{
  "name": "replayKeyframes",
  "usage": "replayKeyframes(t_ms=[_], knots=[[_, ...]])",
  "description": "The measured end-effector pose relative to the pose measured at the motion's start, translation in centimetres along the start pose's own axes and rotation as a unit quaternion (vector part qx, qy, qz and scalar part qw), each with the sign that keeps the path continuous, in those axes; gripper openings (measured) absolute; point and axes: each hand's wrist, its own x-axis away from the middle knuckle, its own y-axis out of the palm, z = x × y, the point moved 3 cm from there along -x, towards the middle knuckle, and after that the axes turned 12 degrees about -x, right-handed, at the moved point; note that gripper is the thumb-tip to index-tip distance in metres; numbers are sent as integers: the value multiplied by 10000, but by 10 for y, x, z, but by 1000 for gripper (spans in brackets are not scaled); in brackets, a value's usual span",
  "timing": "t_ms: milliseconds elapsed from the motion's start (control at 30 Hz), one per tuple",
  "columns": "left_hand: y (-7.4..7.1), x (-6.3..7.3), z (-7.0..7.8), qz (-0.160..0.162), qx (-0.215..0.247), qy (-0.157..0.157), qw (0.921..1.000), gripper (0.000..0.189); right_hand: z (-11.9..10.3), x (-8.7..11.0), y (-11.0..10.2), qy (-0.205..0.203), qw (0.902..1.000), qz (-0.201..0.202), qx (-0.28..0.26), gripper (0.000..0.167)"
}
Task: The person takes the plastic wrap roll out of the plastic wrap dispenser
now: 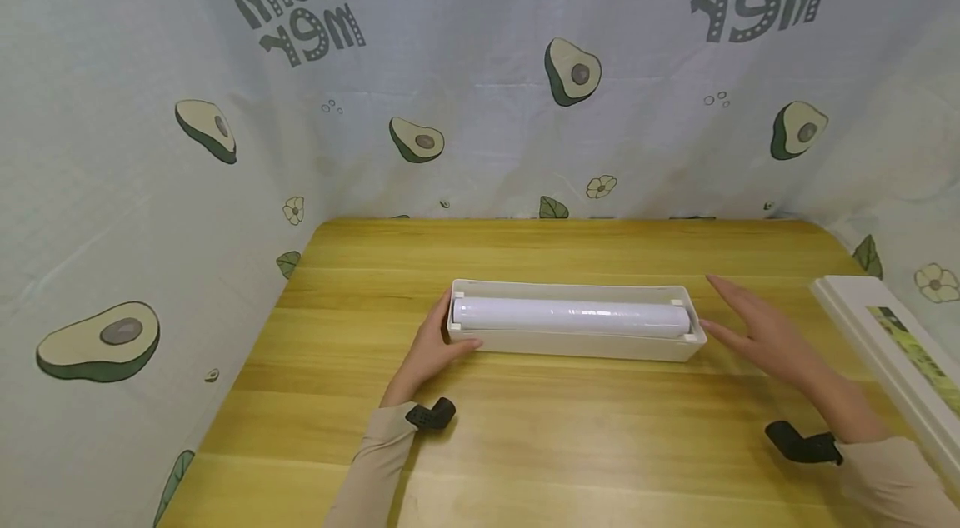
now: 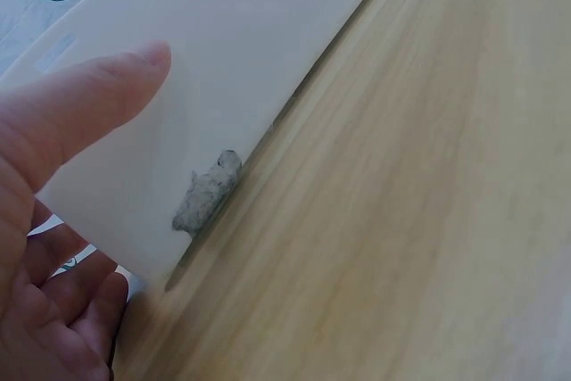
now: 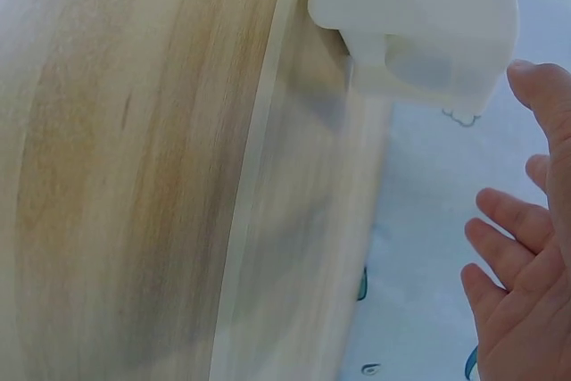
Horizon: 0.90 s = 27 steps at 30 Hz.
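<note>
A long white plastic box (image 1: pixel 577 344) without a cover sits on the table, slightly askew. Inside it lies a white roll of film (image 1: pixel 570 315), its wrap shiny, between small holders at both ends. My left hand (image 1: pixel 432 349) grips the box's left end, thumb on the front wall and fingers round the end. In the left wrist view, a grey torn patch (image 2: pixel 210 192) marks the box's front wall. Beside the right end is my right hand (image 1: pixel 765 338), fingers extended and holding nothing. Its thumb tip (image 3: pixel 528 78) is close to the box corner; whether they touch I cannot tell.
A long white cover (image 1: pixel 873 328) with a green and yellow label lies at the table's right edge, beyond my right forearm. The wood-grain table (image 1: pixel 570 436) meets a curtain (image 1: pixel 480 28) printed with avocados at the back and sides.
</note>
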Motion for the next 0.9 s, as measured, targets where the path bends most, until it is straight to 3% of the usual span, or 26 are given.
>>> replayKeyframes(t_ms=[300, 567, 767, 900], knots=[[0, -1, 0, -25, -60, -8, 10000, 98, -5, -3, 0, 86, 9999, -68, 60, 75], [0, -2, 1, 25, 81, 118, 9999, 98, -11, -8, 3, -57, 9999, -26, 82, 75], [0, -1, 1, -25, 169, 44, 9998, 98, -12, -10, 9, -100, 9999, -87, 68, 75], [-4, 3, 13, -76, 161, 43, 9998, 96, -13, -12, 12, -155, 9998, -94, 99, 75]])
